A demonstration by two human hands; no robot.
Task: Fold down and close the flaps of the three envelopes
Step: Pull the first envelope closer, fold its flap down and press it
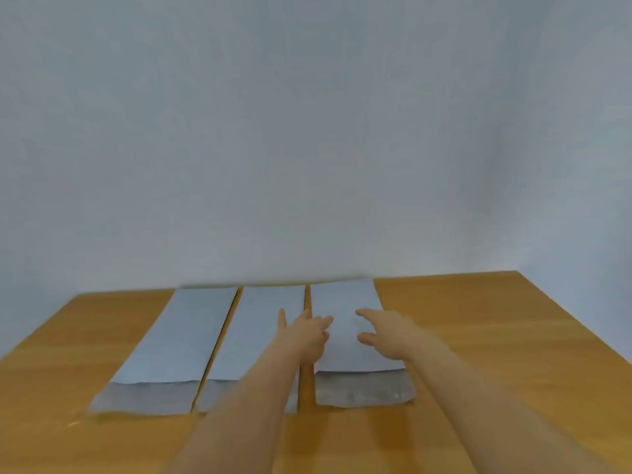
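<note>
Three blank envelopes lying side by side on desk [478,336], no writing readable. Left hand [306,331] and right hand [386,331], fingers spread wide, reaching over right envelope [345,302]; middle envelope [260,323] and left envelope [181,333] lying left of them, flaps open.

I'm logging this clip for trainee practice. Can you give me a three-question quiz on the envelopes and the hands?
1. How many envelopes lie on the wooden table?
2. True or false: the flap of the right envelope is already folded shut.
3. Which envelope are the left hand and right hand both reaching over? A) left envelope B) middle envelope C) right envelope

Key: 1. Three. 2. False; its flap lies open, flat on the table. 3. C.
</note>
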